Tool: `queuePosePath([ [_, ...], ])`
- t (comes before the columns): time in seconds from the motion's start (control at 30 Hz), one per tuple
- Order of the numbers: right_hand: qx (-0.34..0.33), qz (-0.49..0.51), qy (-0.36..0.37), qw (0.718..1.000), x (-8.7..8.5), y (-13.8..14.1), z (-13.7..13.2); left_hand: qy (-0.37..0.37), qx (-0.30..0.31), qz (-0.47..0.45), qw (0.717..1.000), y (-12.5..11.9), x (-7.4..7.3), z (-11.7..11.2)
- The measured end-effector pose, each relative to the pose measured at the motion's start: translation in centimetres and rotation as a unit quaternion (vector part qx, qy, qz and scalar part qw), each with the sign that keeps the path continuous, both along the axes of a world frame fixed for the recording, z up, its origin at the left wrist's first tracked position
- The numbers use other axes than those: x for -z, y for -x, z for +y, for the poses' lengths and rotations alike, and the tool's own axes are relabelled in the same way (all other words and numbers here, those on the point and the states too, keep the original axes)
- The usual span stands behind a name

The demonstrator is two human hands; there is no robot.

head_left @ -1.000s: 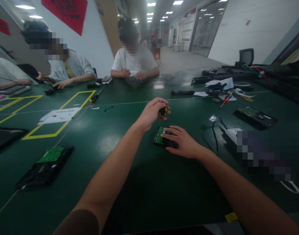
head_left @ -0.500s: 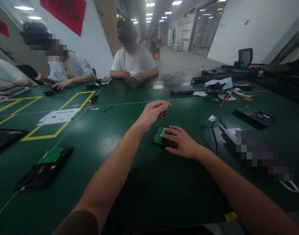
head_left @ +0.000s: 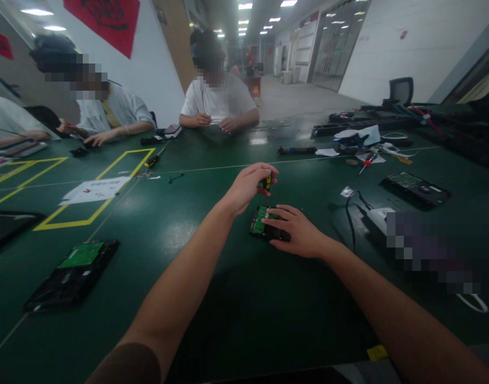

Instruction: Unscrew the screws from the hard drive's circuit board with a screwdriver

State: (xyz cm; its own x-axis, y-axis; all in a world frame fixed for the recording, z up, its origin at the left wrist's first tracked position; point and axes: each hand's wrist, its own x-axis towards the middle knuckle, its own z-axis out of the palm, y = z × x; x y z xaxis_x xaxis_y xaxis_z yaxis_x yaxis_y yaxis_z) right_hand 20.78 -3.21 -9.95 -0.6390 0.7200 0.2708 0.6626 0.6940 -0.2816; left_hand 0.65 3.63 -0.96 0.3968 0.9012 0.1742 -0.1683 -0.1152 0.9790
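The left hand (head_left: 247, 188) has its fingers curled tight round a small black-and-yellow screwdriver (head_left: 267, 183), held just above the far edge of a drive (head_left: 259, 224). The right hand (head_left: 299, 233) lies on the drive, fingers released and spread flat, pressing it to the green desk (head_left: 188, 229).

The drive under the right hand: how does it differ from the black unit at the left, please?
The drive is pressed by the right hand, with the left hand holding a screwdriver above it; the black unit lies untouched. The drive is partly covered; the black unit shows whole. Both show green boards upward.
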Motion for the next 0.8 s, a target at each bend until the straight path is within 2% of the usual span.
queuePosePath([
  [0.17,0.004,-0.005,0.001,1.0,-0.06,0.03,-0.04,-0.024,-0.006,0.031,0.999,0.14,-0.07,-0.06],
  [0.5,0.003,-0.01,-0.002,1.0,-0.15,0.1,-0.07,-0.001,0.02,-0.026,0.999,-0.06,0.45,0.38],
  [0.8,-0.002,-0.001,-0.009,1.0,0.02,0.02,-0.02,-0.06,-0.007,0.041,0.997,-0.15,0.28,0.08],
])
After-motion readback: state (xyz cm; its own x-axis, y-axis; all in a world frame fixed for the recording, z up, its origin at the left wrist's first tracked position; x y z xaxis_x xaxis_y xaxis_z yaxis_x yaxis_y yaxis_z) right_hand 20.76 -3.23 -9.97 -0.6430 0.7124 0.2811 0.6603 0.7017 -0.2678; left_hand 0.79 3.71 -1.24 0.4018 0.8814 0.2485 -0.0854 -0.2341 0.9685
